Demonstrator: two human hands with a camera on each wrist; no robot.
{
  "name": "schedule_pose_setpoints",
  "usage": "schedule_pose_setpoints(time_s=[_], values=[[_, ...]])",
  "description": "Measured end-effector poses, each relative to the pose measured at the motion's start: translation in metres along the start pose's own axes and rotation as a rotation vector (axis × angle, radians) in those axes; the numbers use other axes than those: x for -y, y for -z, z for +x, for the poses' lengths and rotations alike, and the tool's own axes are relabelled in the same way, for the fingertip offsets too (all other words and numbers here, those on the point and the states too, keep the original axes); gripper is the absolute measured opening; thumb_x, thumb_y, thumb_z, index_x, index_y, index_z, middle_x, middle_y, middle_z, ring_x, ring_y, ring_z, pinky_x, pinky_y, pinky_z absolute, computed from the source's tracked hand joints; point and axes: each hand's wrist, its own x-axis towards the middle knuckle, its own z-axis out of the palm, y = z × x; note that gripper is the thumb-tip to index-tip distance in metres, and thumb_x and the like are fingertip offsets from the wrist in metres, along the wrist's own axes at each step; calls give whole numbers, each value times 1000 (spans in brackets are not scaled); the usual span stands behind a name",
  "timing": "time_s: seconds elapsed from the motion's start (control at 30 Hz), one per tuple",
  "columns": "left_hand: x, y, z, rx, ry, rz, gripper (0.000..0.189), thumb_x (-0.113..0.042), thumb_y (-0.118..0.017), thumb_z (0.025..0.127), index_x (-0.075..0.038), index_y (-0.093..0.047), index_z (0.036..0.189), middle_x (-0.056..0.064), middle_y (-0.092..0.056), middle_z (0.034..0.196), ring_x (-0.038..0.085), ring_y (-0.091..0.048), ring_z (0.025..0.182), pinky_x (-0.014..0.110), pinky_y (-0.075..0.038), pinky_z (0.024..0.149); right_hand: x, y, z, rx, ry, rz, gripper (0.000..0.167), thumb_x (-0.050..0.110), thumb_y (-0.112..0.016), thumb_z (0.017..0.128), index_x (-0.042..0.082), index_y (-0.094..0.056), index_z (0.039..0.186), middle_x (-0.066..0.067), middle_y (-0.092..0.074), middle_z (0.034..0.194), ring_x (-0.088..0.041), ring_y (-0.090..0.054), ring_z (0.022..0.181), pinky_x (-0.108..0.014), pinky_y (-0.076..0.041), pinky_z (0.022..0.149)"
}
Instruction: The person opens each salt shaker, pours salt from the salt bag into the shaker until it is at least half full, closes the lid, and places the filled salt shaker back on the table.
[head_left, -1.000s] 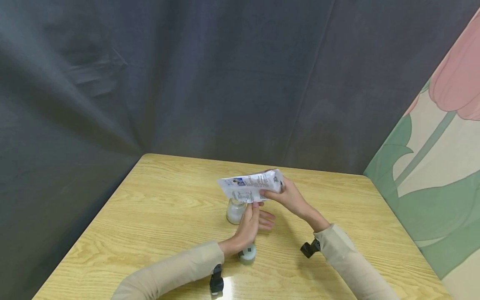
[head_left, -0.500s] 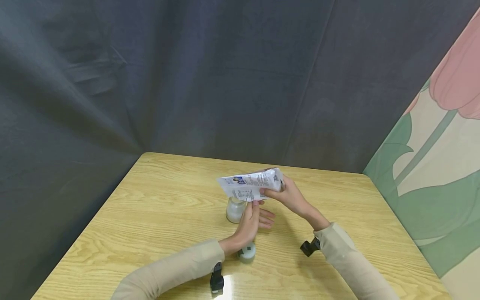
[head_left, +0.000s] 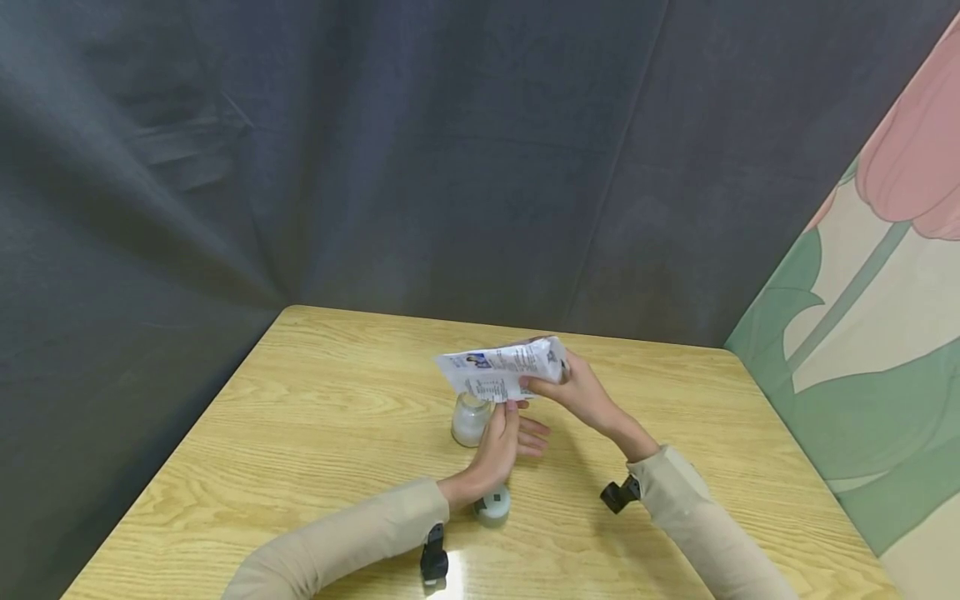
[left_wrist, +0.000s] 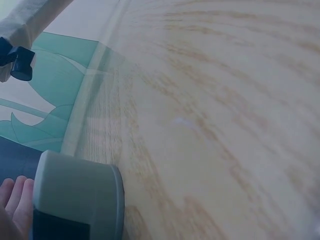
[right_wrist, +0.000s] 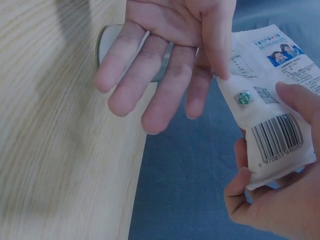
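My right hand (head_left: 581, 396) grips a white printed plastic bag (head_left: 498, 371) at its right end, thumb on the near face and fingers behind it. A barcode shows beside that thumb in the right wrist view. Tilted, the bag reaches left, overlapping the mouth of a glass jar (head_left: 469, 425) with white contents. My left hand (right_wrist: 165, 55) has its fingers spread, its thumb tip at the bag's lower edge. The jar is partly hidden behind those fingers in the right wrist view. A pale green round container (left_wrist: 77, 192) stands beside my left wrist.
The wood-grain table (head_left: 300, 400) bears the jar and the container. A dark curtain (head_left: 450, 167) hangs behind its back edge, and a wall with a painted tulip (head_left: 885, 333) rises at right. Black wrist cameras (head_left: 433, 557) hang below both sleeves.
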Motion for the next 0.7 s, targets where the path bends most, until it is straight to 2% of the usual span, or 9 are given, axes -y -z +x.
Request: schedule_pose_setpoints(time_s=[0.27,0.7], values=[[0,0,1,-2,-3,0,37,-19,-14,112,7,-38,125,36,-63,105,55,-63,93,58,-58,81,0,0,0,4,0,1,47,1,-72,90,8,-55,134,-12,-65,125,-25,-65,109,-37,-60,84],[-1,0,0,2,0,15,38,-19,-14,112,7,-39,126,35,-63,105,53,-64,92,52,-60,80,3,0,-1,2,-7,-3,47,2,-72,91,9,-56,134,-11,-65,124,-24,-65,108,-37,-59,85]])
